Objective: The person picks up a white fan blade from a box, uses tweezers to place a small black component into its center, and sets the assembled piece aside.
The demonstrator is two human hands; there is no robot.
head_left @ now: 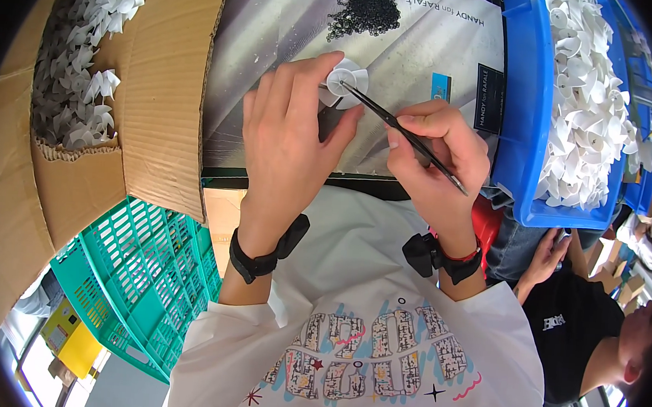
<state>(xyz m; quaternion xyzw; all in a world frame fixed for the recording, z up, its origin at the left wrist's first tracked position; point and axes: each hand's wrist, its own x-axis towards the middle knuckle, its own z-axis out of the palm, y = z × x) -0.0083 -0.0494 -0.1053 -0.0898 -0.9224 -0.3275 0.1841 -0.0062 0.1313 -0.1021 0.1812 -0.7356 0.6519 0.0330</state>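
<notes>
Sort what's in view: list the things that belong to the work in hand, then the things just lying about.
In use:
left hand holding a white fan wheel
right hand holding tweezers
pile of small black parts
blue bin of white wheels
cardboard box of white wheels

Lying about:
green crate
yellow box

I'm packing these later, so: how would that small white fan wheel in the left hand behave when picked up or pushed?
The white fan wheel looks thin-bladed and moulded, so probably very light and stiff, though its blades might bend if squeezed. The left hand pinches it with fingertips alone. Being round, it could roll on edge.
</notes>
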